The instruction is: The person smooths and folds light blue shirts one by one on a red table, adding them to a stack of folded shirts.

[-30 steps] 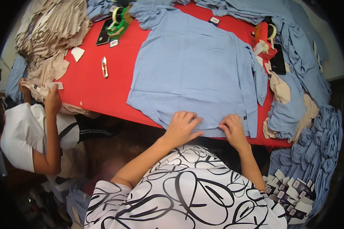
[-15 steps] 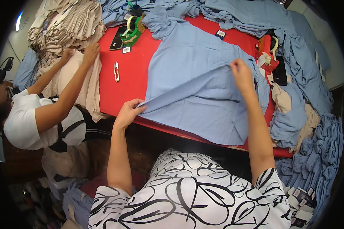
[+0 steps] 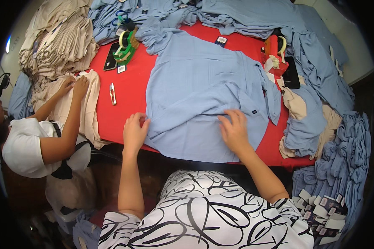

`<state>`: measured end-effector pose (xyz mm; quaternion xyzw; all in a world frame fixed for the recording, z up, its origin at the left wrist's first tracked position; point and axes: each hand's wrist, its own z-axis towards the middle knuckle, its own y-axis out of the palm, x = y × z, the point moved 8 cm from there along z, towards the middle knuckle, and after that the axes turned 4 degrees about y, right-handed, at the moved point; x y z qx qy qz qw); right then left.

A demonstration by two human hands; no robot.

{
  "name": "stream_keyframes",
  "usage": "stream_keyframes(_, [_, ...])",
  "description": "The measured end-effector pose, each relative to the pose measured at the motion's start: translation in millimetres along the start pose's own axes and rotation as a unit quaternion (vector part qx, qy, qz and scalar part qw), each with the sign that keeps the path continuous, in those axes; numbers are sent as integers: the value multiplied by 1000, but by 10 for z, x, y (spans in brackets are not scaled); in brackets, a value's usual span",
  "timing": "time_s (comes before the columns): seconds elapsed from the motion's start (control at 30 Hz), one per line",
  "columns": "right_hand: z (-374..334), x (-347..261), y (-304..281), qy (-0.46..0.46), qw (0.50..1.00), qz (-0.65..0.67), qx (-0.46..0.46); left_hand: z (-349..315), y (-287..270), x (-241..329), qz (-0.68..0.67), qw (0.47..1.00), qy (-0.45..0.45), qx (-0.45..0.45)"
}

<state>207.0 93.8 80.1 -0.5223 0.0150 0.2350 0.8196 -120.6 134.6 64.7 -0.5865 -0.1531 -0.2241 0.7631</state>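
Note:
A light blue shirt [image 3: 187,79] lies spread over the red table, with creases and a loose fold across its lower part. A small dark label [image 3: 254,111] shows on its right side. My left hand [image 3: 134,130] is at the shirt's lower left edge, its thumb apart from the fingers and nothing seen in its grasp. Over the lower middle of the shirt, my right hand [image 3: 236,132] is open, fingers spread and bent above the cloth. Whether the fingertips press on the cloth is hard to make out.
On the red table [image 3: 124,93] are thread snips [image 3: 112,93], a phone [image 3: 111,57], a green tape dispenser [image 3: 126,47] and a red one [image 3: 275,58]. Blue garments [image 3: 253,14] line the back and right. At left, a co-worker [image 3: 41,139] handles beige garments [image 3: 58,41].
My right hand has let go of the raised cloth and moved left and down. The lifted fold has dropped flatter. My left hand has released the edge. The view has shifted slightly.

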Motion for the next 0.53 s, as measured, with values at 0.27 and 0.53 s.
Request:
stream_keyframes(0.27, [-897, 852, -276, 268, 961, 62, 33, 711, 1045, 1360, -47, 980, 183, 66])
stream_keyframes(0.53, [-1464, 1766, -539, 480, 541, 672, 161, 1448, 1232, 829, -272, 955, 123, -5])
